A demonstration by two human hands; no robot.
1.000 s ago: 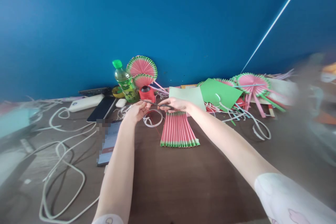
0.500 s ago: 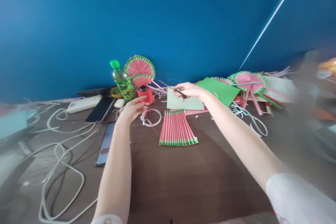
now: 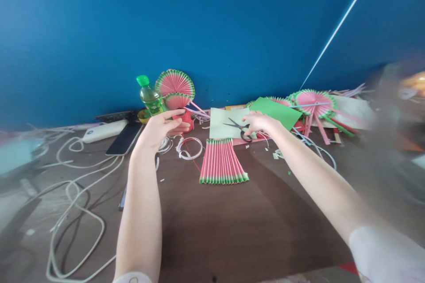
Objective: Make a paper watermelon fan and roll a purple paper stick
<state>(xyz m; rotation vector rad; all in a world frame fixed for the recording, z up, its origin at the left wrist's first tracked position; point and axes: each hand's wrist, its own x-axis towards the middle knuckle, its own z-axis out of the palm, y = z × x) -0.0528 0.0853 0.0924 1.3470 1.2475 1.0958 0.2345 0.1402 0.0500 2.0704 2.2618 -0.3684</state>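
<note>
My left hand (image 3: 161,129) reaches to the red thread spool (image 3: 187,119), fingers stretched out and spread across its near left side; part of the spool is hidden behind them. My right hand (image 3: 262,123) is over the pale green paper (image 3: 217,124), its fingers loosely bent beside the handles of the black scissors (image 3: 244,129). The scissors lie on the paper with their blades apart. In front of the paper rests a pleated pink sheet with green edges (image 3: 224,162), partly fanned out. A thin red thread runs from near the spool toward this pleated sheet.
Behind the spool stand a green-capped bottle (image 3: 151,99) and round pink-green paper fans (image 3: 175,83). A roll of white strip (image 3: 189,149) lies left of the pleats. White cables (image 3: 83,208) and a phone (image 3: 124,139) are at left, green paper (image 3: 275,112) and more fans (image 3: 314,101) at right.
My right hand has moved right and lowered the scissors from the air onto the pale paper, its grip loosened. My left hand has spread its fingers and shifted slightly up and left by the spool.
</note>
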